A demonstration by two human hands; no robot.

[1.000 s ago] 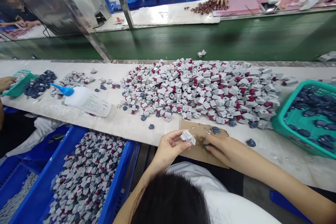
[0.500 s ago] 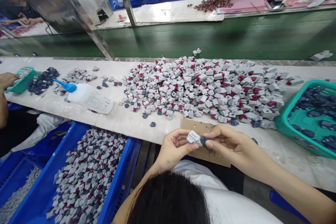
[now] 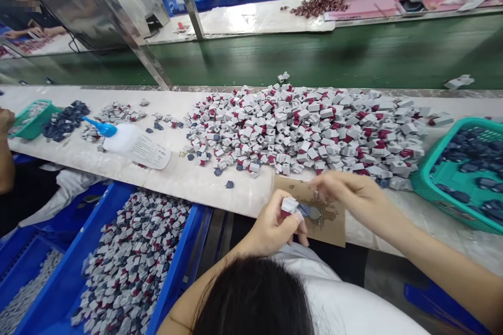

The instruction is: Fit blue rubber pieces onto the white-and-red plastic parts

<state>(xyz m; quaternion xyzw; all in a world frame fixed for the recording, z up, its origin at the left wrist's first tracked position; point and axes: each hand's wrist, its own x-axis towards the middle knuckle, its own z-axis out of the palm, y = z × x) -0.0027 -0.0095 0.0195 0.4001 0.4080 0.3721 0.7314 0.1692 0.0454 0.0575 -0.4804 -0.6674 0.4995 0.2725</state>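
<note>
Near the table's front edge, my left hand [image 3: 275, 227] is closed around a small light-grey plastic piece [image 3: 290, 204]. A dark blue part [image 3: 303, 210] sticks out of its right side, and some maroon shows below. My right hand [image 3: 346, 188] is apart from that piece, above the far right part of a stained cardboard sheet [image 3: 334, 230]. Its fingers are loosely bent and somewhat blurred, with nothing I can make out between them. Just beyond it lies a large heap of grey and maroon pieces [image 3: 298, 125].
A green basket [image 3: 426, 188] of dark blue parts stands at right. A white bottle with a blue nozzle [image 3: 137, 144] lies at left, above a blue crate [image 3: 102, 220] full of pieces. A green conveyor belt [image 3: 251, 60] runs behind; co-workers' hands show at left and far side.
My right hand has let go of the dark blue part and moved up and away. My left hand has turned, its fingers now wrapped round the joined piece.
</note>
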